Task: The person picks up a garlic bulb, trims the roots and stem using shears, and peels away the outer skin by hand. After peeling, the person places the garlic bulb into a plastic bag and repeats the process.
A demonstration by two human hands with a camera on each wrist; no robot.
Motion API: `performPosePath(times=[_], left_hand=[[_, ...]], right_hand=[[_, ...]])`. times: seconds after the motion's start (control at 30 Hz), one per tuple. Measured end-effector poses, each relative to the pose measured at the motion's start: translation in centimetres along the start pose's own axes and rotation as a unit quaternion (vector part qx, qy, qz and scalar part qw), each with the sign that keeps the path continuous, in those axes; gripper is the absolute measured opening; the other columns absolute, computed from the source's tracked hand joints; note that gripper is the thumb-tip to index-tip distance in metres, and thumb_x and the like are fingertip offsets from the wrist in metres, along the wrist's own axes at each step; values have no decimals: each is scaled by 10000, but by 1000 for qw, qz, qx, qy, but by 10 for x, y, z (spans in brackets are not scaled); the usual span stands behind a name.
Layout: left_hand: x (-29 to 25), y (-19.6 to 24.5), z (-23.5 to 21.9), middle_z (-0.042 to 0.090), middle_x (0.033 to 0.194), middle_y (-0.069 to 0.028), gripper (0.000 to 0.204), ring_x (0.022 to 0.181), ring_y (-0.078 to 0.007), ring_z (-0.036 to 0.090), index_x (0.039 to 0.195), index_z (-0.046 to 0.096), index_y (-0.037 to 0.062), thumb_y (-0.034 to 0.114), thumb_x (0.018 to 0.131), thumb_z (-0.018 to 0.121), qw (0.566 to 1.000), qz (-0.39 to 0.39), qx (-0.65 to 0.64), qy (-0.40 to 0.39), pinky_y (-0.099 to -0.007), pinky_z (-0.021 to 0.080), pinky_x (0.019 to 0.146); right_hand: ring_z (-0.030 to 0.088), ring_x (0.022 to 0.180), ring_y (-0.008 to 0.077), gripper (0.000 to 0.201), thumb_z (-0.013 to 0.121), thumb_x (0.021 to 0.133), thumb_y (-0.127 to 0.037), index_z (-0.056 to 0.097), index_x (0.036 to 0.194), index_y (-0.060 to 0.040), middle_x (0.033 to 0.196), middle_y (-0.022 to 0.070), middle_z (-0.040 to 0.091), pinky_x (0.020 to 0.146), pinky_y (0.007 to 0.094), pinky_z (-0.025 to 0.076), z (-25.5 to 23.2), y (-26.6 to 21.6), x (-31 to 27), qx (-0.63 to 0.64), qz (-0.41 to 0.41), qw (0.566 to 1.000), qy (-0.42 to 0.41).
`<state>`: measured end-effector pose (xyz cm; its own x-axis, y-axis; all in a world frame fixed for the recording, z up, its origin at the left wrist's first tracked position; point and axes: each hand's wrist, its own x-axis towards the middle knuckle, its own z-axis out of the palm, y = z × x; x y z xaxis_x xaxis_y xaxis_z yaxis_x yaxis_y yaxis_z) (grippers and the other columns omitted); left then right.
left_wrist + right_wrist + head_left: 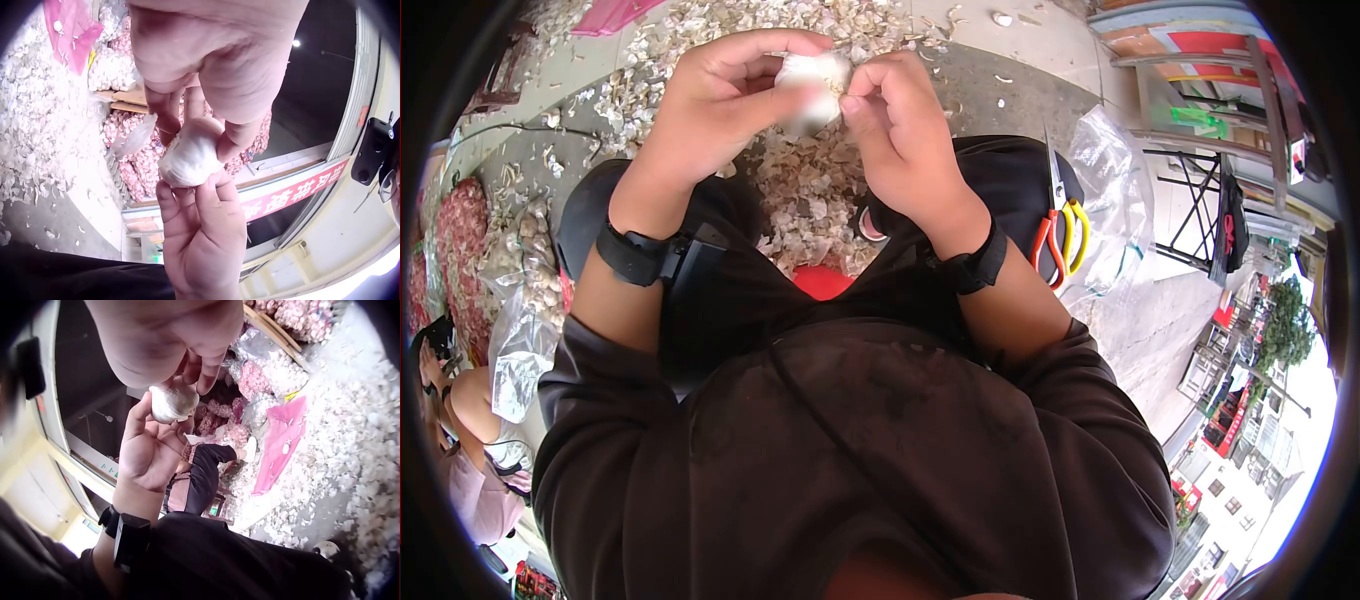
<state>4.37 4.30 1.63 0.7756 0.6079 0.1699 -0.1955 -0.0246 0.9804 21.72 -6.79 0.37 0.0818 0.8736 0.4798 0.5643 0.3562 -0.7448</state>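
A white garlic bulb is held up between both hands, above the lap. My left hand grips it from the left side, with the thumb across its near face. Thumb and forefinger of my right hand pinch at the bulb's right edge. In the left wrist view the smooth, pale garlic bulb has the right hand's fingertips along its lower side. A flake of papery skin shows next to it. From the right wrist, the bulb appears between the fingertips of both hands.
Garlic peelings cover the floor and lie heaped between the knees. Scissors with orange and yellow handles are at the right knee, beside a clear plastic bag. Filled red net sacks and a seated person are at the left.
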Motion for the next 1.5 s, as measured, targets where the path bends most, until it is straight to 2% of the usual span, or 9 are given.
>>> performPosePath(times=[0.3, 0.4, 0.5, 0.7, 0.8, 1.23, 1.3, 1.4, 1.5], left_hand=[[3, -4, 2, 562, 1241, -126, 344, 1149, -195, 552, 1163, 546, 16, -93, 842, 601, 998, 54, -11, -19, -326, 462, 970], [3, 2, 2, 559, 1247, -122, 378, 1175, -195, 534, 1177, 541, 15, -103, 823, 598, 999, 42, 0, -28, -332, 436, 997], [2, 1, 2, 559, 1253, -119, 385, 1172, -191, 535, 1181, 542, 12, -105, 819, 600, 999, 34, -20, -32, -331, 432, 1000], [1, -1, 0, 561, 1262, -117, 371, 1151, -194, 555, 1176, 554, 11, -98, 825, 608, 998, 28, -30, -40, -332, 452, 984], [1, 0, 0, 570, 1260, -117, 367, 1144, -195, 564, 1180, 555, 13, -95, 833, 605, 998, 12, -47, -26, -330, 464, 975], [0, -6, -2, 580, 1259, -132, 374, 1145, -210, 569, 1210, 545, 5, -48, 841, 582, 989, -30, -144, -9, -351, 450, 998], [2, -9, -2, 578, 1262, -145, 381, 1164, -227, 559, 1219, 538, -17, 14, 839, 530, 980, -61, -189, 10, -361, 437, 1015], [4, -7, 5, 590, 1221, -142, 404, 1137, -238, 570, 1223, 537, -33, 76, 838, 475, 966, -137, -209, 59, -351, 446, 1002], [2, -18, 6, 598, 1184, -132, 388, 1104, -221, 582, 1216, 545, -27, 113, 861, 476, 933, -239, -255, 84, -332, 464, 961]], right_hand=[[590, 811, 106, 325, 605, 896, -48, 514, 1205, -5, 978, 153, 611, 639, 243, 497, 13, -7, 0, 197, 113, 967, 116], [605, 671, 86, 376, 634, 864, -53, 579, 1232, 6, 815, 136, 652, 608, 239, 503, 15, 3, -7, 158, 145, 976, 47], [670, 856, 126, 320, 557, 937, -32, 587, 1253, 12, 1031, 120, 686, 738, 258, 561, 6, -4, -9, 113, 189, 975, 10], [654, 576, 144, 255, 629, 860, -63, 667, 1095, 29, 711, 136, 668, 565, 267, 515, 12, 2, -9, 30, 64, 994, 88], [661, 575, 159, 230, 614, 871, -51, 673, 1081, 22, 693, 125, 667, 559, 273, 517, 13, -2, -6, 59, 56, 990, 116], [603, 622, 65, 85, 582, 902, -9, 641, 953, 24, 702, 38, 632, 548, 222, 481, 17, -8, -4, 209, 245, 935, 148], [613, 595, 113, 78, 614, 865, -8, 645, 925, 29, 690, 75, 638, 548, 259, 483, 18, 1, -5, 192, 281, 933, 116], [618, 636, 347, 82, 641, 723, -9, 613, 792, 23, 699, 181, 610, 587, 400, 491, 12, -4, -3, -56, 129, 990, 6], [616, 656, 359, 61, 614, 718, -64, 594, 733, -9, 683, 164, 599, 632, 437, 511, 14, 4, -8, -150, 90, 983, -54]])
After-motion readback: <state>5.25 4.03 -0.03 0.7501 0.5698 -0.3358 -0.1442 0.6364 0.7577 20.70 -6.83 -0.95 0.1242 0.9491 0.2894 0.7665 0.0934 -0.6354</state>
